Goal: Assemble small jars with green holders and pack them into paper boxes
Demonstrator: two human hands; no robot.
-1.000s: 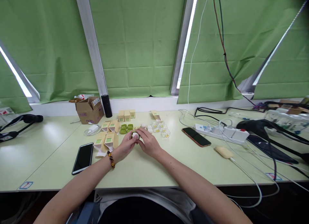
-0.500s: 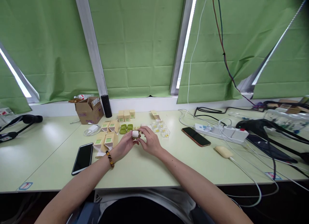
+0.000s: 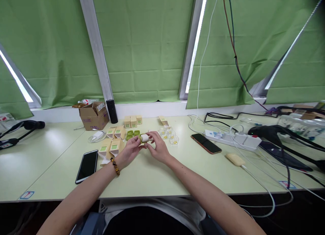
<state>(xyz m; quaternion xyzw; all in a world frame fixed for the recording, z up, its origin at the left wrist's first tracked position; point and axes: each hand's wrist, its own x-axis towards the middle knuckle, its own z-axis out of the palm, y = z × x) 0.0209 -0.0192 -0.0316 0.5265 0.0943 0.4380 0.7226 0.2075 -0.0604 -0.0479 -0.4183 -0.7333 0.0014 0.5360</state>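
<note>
Between my two hands is a small white rounded piece [image 3: 144,138] set in a green holder, too small to name more exactly. My left hand [image 3: 130,149] grips its left side, with a beaded bracelet at the wrist. From the right, the fingers of my right hand [image 3: 158,147] close on its other side. Just behind stand several green square cups [image 3: 130,134]. Left of them are open cream cardboard boxes [image 3: 116,145] with green windows. Several clear plastic cups with yellow centres [image 3: 173,139] sit to the right of my right hand.
A phone [image 3: 86,166] lies at the left and another phone [image 3: 206,143] at the right, near a power strip [image 3: 232,139] with tangled cables. Small closed boxes [image 3: 133,121], a brown carton [image 3: 93,117] and a black cylinder [image 3: 112,111] stand at the back.
The white piece and its green holder have tilted and shifted slightly right between my hands. My right fingers have moved a little; the things on the table stay put.
</note>
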